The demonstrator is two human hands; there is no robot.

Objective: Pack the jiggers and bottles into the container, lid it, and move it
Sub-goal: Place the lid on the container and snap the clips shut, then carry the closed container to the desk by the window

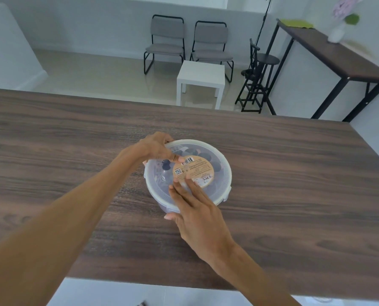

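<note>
While under 2 hands, lidded container.

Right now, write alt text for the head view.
Two bare hands press a translucent lid onto a round container on a dark wood table: the left hand at the far-left rim, the right hand flat on top. Dark items show inside; chairs stand beyond.

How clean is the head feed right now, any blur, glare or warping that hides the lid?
Head view: wide-angle warp bends the table edge; the vase at top right is smeared; soft even daylight, no harsh glare; the lid and its label are fairly sharp, contents only dim shapes through it; left hand and right hand cover its near-left part.
</note>
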